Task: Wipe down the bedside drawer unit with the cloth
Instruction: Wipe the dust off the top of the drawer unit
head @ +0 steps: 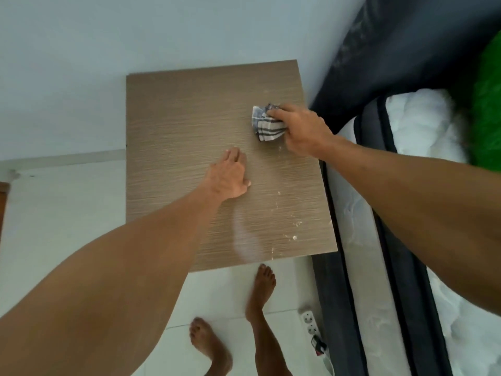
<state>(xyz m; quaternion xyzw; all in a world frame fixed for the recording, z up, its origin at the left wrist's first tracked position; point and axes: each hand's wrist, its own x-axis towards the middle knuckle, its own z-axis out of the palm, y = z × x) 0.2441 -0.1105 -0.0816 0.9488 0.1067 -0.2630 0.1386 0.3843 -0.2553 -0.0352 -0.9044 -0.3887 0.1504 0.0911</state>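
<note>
I look straight down on the wood-grain top of the bedside drawer unit (176, 118). My right hand (303, 130) grips a bunched white cloth with dark stripes (267, 124) and presses it onto the top near its far right edge. My left hand (230, 176) lies flat on the middle of the top, fingers together, holding nothing. White crumbs and specks (291, 236) are scattered along the right side of the top, and a pale smear (248, 240) runs toward the front edge. The drawers below are hidden from this angle.
A bed with a dark frame and white mattress (423, 126) stands tight against the unit's right side. A pale wall (108, 36) is behind. My bare feet (260, 289) stand on white floor tiles, with a white power strip (311, 327) beside the bed base.
</note>
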